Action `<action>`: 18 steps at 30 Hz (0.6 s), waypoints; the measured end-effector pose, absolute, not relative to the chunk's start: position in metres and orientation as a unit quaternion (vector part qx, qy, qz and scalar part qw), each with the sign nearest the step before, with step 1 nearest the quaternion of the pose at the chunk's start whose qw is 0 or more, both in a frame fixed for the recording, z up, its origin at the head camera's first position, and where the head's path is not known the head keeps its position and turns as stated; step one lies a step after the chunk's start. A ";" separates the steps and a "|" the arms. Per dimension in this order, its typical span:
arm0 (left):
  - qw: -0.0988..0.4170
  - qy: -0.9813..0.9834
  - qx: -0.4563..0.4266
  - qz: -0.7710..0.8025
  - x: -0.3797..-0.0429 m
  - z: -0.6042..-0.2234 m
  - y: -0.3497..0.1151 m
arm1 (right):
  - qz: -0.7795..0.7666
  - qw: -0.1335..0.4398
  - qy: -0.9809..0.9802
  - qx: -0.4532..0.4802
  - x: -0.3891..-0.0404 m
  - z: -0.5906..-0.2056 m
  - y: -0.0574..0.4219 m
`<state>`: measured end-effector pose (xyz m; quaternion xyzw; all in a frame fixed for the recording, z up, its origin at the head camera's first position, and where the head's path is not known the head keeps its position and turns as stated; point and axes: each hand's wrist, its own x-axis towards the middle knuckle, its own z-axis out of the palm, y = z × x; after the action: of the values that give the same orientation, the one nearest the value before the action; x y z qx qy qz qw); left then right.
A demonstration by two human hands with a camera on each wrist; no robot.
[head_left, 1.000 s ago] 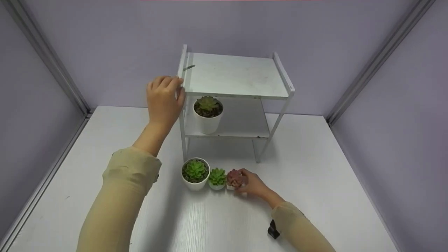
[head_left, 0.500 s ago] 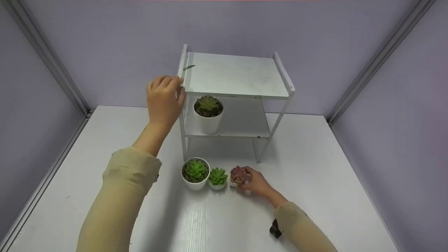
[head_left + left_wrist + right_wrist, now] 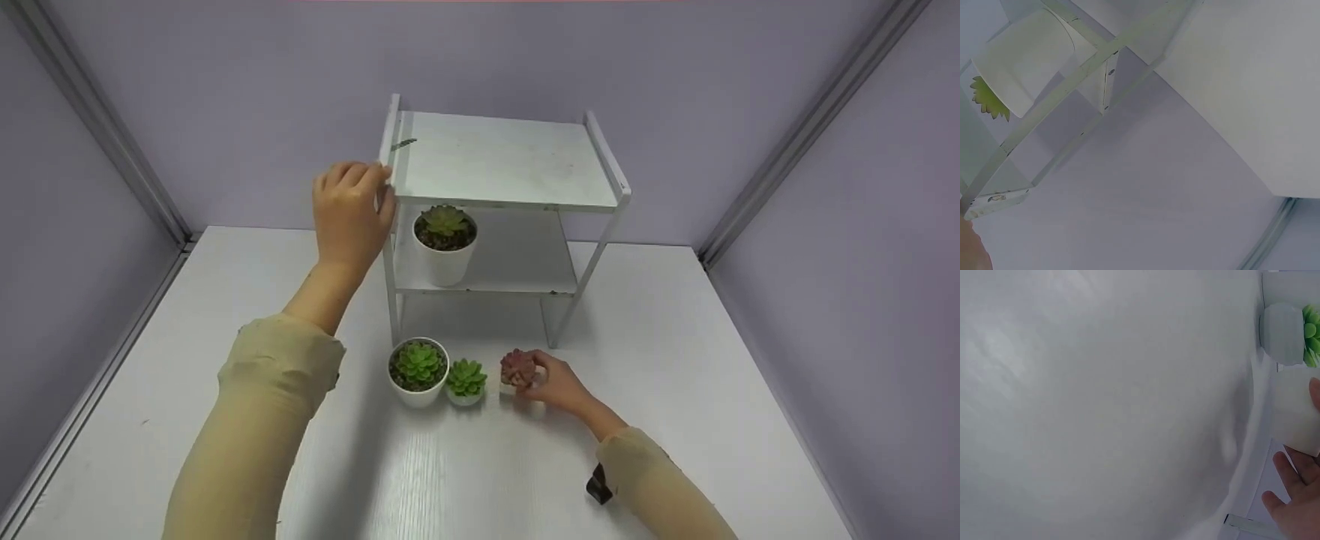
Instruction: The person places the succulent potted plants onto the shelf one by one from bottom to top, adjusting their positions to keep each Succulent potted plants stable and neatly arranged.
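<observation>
My left hand (image 3: 349,217) holds the upper left side rail of a white two-tier shelf (image 3: 502,161); only a bit of that hand shows in the left wrist view's lower left corner. My right hand (image 3: 559,386) grips a small red succulent (image 3: 519,367) by its white pot (image 3: 1297,408), in front of the shelf. Left of it stands a small green succulent (image 3: 466,377) in a round white pot, with a gap between the two. A larger potted green succulent (image 3: 418,364) is beside that one.
On the shelf's lower tier, at the left, stands a potted succulent (image 3: 446,244) in a tall white pot. The white table (image 3: 675,360) is enclosed by pale walls with grey metal corner strips. A short dark mark (image 3: 405,144) lies on the top tier.
My right hand has moved the red succulent to the right and slightly toward the shelf, away from the small green one. My left hand stays at the rail.
</observation>
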<state>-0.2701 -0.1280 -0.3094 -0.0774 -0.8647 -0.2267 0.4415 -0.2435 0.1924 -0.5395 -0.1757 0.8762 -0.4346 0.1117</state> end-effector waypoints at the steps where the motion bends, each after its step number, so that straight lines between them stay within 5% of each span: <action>1: 0.442 -0.865 -0.077 -0.227 -0.270 -0.309 -0.128 | -0.438 0.112 0.875 -0.175 -0.244 -0.539 0.193; 18: 0.436 -0.866 -0.076 -0.231 -0.268 -0.308 -0.127 | -0.432 0.105 0.879 -0.174 -0.248 -0.520 0.198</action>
<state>-0.2684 -0.1269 -0.3080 -0.0755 -0.8664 -0.2308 0.4363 -0.2478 0.1985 -0.5199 -0.1741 0.8786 -0.4320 0.1053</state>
